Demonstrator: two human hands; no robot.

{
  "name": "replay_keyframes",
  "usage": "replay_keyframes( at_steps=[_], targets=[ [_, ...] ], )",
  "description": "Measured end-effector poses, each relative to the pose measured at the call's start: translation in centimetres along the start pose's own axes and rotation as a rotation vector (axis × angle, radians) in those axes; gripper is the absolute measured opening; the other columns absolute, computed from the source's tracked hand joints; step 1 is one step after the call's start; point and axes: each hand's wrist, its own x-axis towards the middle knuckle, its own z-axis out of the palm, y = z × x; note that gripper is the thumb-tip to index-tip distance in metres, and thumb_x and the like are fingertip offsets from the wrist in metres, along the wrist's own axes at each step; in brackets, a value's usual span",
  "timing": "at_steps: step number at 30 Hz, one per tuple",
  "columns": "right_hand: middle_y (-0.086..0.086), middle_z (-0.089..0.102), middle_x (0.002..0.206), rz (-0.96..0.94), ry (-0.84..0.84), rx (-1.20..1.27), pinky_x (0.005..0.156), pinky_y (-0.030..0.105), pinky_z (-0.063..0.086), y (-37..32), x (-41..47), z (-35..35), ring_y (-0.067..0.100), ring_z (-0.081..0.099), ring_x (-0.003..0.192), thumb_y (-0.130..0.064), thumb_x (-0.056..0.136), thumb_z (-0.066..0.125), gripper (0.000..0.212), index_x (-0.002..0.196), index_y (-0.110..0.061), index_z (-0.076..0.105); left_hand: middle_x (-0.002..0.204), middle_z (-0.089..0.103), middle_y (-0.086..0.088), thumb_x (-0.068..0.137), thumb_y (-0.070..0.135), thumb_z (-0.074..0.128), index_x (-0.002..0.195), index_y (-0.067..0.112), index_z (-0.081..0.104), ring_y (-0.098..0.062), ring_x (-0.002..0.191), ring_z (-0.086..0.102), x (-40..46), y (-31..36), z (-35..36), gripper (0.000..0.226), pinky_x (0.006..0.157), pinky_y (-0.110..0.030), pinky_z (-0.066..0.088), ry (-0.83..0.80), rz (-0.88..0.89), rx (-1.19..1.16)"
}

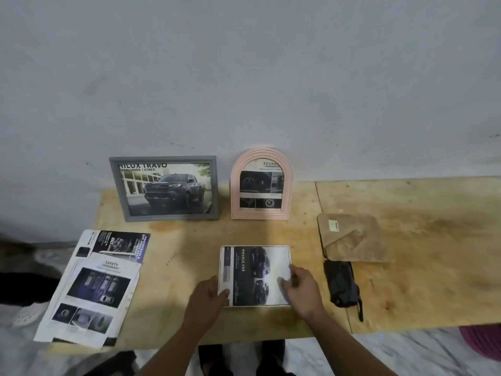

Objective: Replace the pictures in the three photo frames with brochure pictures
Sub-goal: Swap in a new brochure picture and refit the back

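I am standing at a long pale plywood table (406,280) that is running along a grey wall. At its left end, loose printed car brochure pages (92,289) are lying fanned out and hanging over the edge. A grey rectangular wooden photo frame (166,188) is leaning upright against the wall, showing a dark pickup picture, and just beside it on the right a pink arched photo frame (260,185) is standing with a brochure cutting in it. Right of centre, a brown cardboard frame backing (352,238) is lying flat, with a black folded pouch (342,284) just in front of it. Between my hands a white square photo frame (254,276) is lying flat, carrying a "Double Cab" brochure picture. My left hand (208,299) is gripping its left edge, thumb on top, and my right hand (301,289) is pinching its right edge.
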Motion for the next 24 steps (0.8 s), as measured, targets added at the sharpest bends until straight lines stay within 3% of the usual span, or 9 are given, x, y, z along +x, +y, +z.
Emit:
replay_keyframes(
  at_steps=[1, 3, 6, 10, 14, 17, 19, 22, 24],
  targets=[
    [-0.006, 0.058, 0.130, -0.008, 0.008, -0.033, 0.097, 0.028, 0.053, -0.3, 0.0, -0.2, 0.008, 0.059, 0.107, -0.042, 0.093, 0.069, 0.054, 0.142, -0.026, 0.054, 0.102, 0.060, 0.013, 0.096, 0.026, 0.071, 0.095, 0.053, 0.050, 0.008, 0.079, 0.066, 0.2, -0.2, 0.2, 0.033, 0.070, -0.013, 0.045, 0.006, 0.007, 0.023],
    [-0.005, 0.053, 0.137, -0.053, 0.022, -0.130, 0.098, 0.028, 0.051, -0.1, 0.3, -0.4, 0.011, 0.058, 0.113, -0.043, 0.095, 0.066, 0.056, 0.145, -0.023, 0.052, 0.121, 0.064, 0.007, 0.093, 0.030, 0.072, 0.122, 0.052, 0.058, -0.002, 0.096, 0.067, 0.0, 0.0, 0.3, 0.039, 0.081, -0.024, 0.051, 0.028, 0.067, 0.077],
    [-0.006, 0.045, 0.143, -0.117, -0.015, -0.265, 0.097, 0.028, 0.052, 0.6, 0.4, -0.8, 0.014, 0.055, 0.120, -0.048, 0.095, 0.061, 0.059, 0.149, -0.029, 0.047, 0.143, 0.054, 0.000, 0.090, 0.032, 0.075, 0.152, 0.021, 0.049, -0.017, 0.123, 0.060, 0.4, -0.1, 0.8, 0.068, 0.098, -0.030, 0.051, 0.024, 0.091, 0.185],
    [-0.009, 0.043, 0.141, -0.223, -0.040, -0.279, 0.094, 0.026, 0.052, 1.2, 0.6, -1.7, 0.012, 0.052, 0.121, -0.047, 0.096, 0.059, 0.056, 0.149, -0.033, 0.044, 0.146, 0.047, -0.002, 0.090, 0.029, 0.075, 0.156, 0.015, 0.041, -0.018, 0.126, 0.055, 0.4, 0.1, 1.2, 0.075, 0.097, -0.028, 0.048, 0.008, 0.147, 0.282],
    [-0.012, 0.051, 0.131, -0.247, 0.122, -0.043, 0.095, 0.030, 0.053, 0.7, 2.7, -5.6, 0.008, 0.057, 0.115, -0.041, 0.094, 0.063, 0.041, 0.135, -0.039, 0.057, 0.147, 0.045, -0.001, 0.089, 0.038, 0.073, 0.156, 0.018, 0.042, -0.020, 0.125, 0.056, 1.0, -0.2, 1.5, 0.077, 0.096, -0.032, 0.050, 0.020, 0.155, 0.337],
    [-0.002, 0.055, 0.131, -0.110, 0.317, 0.031, 0.101, 0.042, 0.053, 1.3, 6.2, -10.9, 0.021, 0.059, 0.118, -0.041, 0.092, 0.065, 0.041, 0.132, -0.036, 0.058, 0.150, 0.043, -0.003, 0.085, 0.045, 0.069, 0.155, 0.018, 0.044, -0.024, 0.125, 0.056, 1.4, -0.4, 1.9, 0.079, 0.092, -0.034, 0.051, 0.031, 0.155, 0.401],
    [0.010, 0.048, 0.140, 0.105, 0.384, -0.019, 0.105, 0.052, 0.047, 2.1, 9.0, -14.5, 0.035, 0.051, 0.127, -0.048, 0.089, 0.068, 0.061, 0.142, -0.027, 0.048, 0.154, 0.038, -0.005, 0.087, 0.041, 0.074, 0.156, 0.020, 0.042, -0.027, 0.129, 0.053, 1.5, -0.3, 2.3, 0.079, 0.095, -0.037, 0.051, 0.048, 0.154, 0.465],
    [0.023, 0.033, 0.151, 0.495, 0.335, -0.069, 0.111, 0.056, 0.034, 3.5, 12.2, -18.3, 0.045, 0.031, 0.140, -0.060, 0.083, 0.071, 0.092, 0.151, -0.014, 0.029, 0.155, 0.038, -0.006, 0.086, 0.039, 0.077, 0.156, 0.021, 0.042, -0.031, 0.130, 0.052, 1.7, -0.6, 2.8, 0.080, 0.096, -0.042, 0.052, 0.063, 0.152, 0.511],
    [0.024, 0.030, 0.154, 0.614, 0.280, -0.107, 0.114, 0.053, 0.031, 4.6, 13.4, -19.4, 0.045, 0.025, 0.144, -0.064, 0.078, 0.073, 0.103, 0.151, -0.009, 0.026, 0.154, 0.039, -0.007, 0.085, 0.037, 0.079, 0.155, 0.020, 0.044, -0.033, 0.127, 0.054, 1.7, -0.8, 3.0, 0.080, 0.095, -0.043, 0.052, 0.071, 0.144, 0.506]
  ],
)
